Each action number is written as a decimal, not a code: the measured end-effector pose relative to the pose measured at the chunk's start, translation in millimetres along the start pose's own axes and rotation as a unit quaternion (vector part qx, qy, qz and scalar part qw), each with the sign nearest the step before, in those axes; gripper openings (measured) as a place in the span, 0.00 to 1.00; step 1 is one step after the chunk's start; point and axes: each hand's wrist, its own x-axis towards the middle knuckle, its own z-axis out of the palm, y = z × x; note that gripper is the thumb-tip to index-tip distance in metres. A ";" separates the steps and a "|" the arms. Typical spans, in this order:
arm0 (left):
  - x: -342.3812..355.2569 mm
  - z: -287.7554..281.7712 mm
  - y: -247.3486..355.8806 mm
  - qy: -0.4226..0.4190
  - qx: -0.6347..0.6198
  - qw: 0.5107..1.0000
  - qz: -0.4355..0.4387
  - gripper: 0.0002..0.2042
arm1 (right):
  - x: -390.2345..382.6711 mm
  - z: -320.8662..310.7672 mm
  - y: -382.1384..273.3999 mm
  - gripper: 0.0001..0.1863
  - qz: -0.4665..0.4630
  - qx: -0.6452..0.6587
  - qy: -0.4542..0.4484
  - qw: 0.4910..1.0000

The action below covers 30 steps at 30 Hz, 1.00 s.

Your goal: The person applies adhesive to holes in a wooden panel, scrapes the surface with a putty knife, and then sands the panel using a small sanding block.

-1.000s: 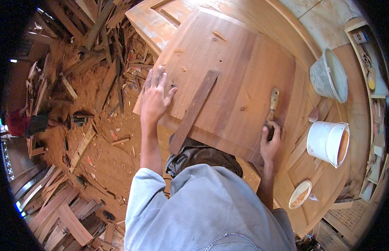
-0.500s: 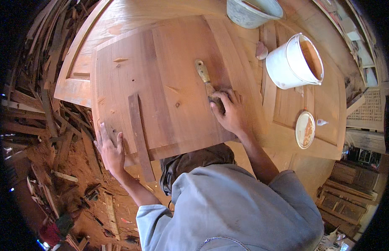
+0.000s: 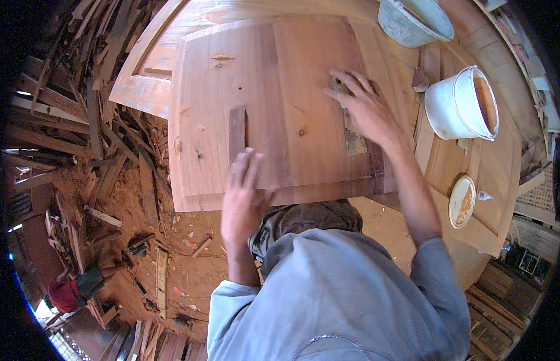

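A wide wooden panel (image 3: 256, 66) with knots and pale filled patches lies in front of me. My left hand (image 3: 244, 195), slightly blurred, is over the lower part of a narrow dark wood strip (image 3: 238, 129), fingers stretched out and thumb apart. The strip's lower end is hidden beneath it. On the panel's right side lies a putty knife (image 3: 356, 143), its flat blade toward me. My right hand (image 3: 369, 111) is over its handle, fingers spread, with the handle's end showing between thumb and fingers.
At the right stand a white bucket (image 3: 451, 107) of orange-brown paste and a grey basin (image 3: 412, 27). Near them are a smeared round lid (image 3: 462, 201) and a small white bottle (image 3: 484, 196). Scrap wood (image 3: 57, 114) is heaped left; another person (image 3: 66, 293) is at lower left.
My left hand has left the panel's left edge and come right onto the strip, which sits straighter. My right hand has slid up from the putty knife's blade to its handle. The view has shifted.
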 end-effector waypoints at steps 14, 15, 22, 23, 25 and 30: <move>-4.8 10.1 6.6 -0.087 0.007 0.994 0.064 0.32 | -102.3 -47.7 -8.6 0.35 0.171 0.059 -0.174 0.968; -4.9 13.1 6.6 -0.086 0.008 0.994 0.071 0.32 | -115.5 -41.4 -23.2 0.38 0.168 0.108 -0.137 0.970; 6.1 30.8 14.8 -0.104 -0.006 0.990 0.094 0.33 | -141.2 -16.5 -121.6 0.32 0.223 0.167 -0.161 0.947; 5.8 32.8 14.9 -0.099 -0.013 0.991 0.094 0.33 | -139.1 -20.5 -126.4 0.31 0.210 0.174 -0.157 0.949; 7.4 32.4 14.1 -0.096 -0.026 0.990 0.097 0.33 | -132.9 -14.2 -130.5 0.30 0.194 0.147 -0.116 0.963; 5.0 29.9 12.2 -0.111 -0.027 0.988 0.102 0.31 | -62.2 -18.2 -130.5 0.30 0.256 0.078 -0.222 0.938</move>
